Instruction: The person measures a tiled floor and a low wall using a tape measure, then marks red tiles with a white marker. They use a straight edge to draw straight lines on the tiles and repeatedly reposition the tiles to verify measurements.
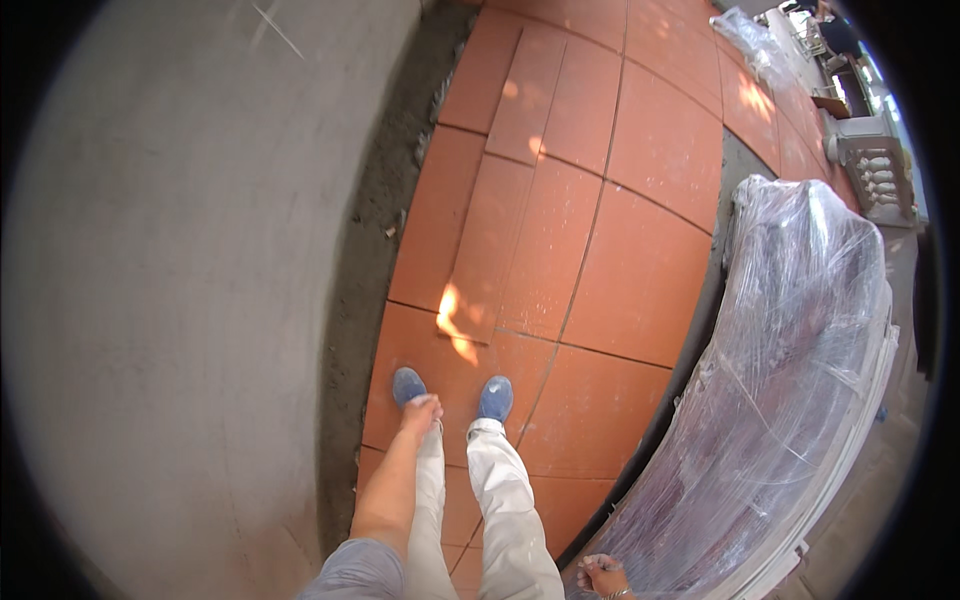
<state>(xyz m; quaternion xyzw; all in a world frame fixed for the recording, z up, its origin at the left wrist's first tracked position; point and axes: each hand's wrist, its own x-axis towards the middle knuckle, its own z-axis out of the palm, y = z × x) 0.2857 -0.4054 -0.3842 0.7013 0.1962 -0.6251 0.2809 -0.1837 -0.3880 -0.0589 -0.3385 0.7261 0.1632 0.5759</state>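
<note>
My left hand (424, 412) hangs in front of me, just over my left blue shoe (406, 384). Its fingers are small and blurred, so whether they grip anything does not show. Low at the bottom edge, my right hand (602, 575), with a bracelet at the wrist, has its fingers curled in; what they hold, if anything, is hidden. Beside it stands a balustrade wrapped in clear plastic film (740, 400); I cannot tell if the hand touches it. Under my feet lie square terracotta floor tiles (640, 270). Narrower tile strips (490, 240) rest on top of them.
A plain grey wall (180, 250) rises on the left, with a rough mortar-covered gap (370, 260) along its foot. Loose clear plastic (750, 40) lies at the far right. Beyond the wrapped section, a bare stone balustrade (875, 175) shows.
</note>
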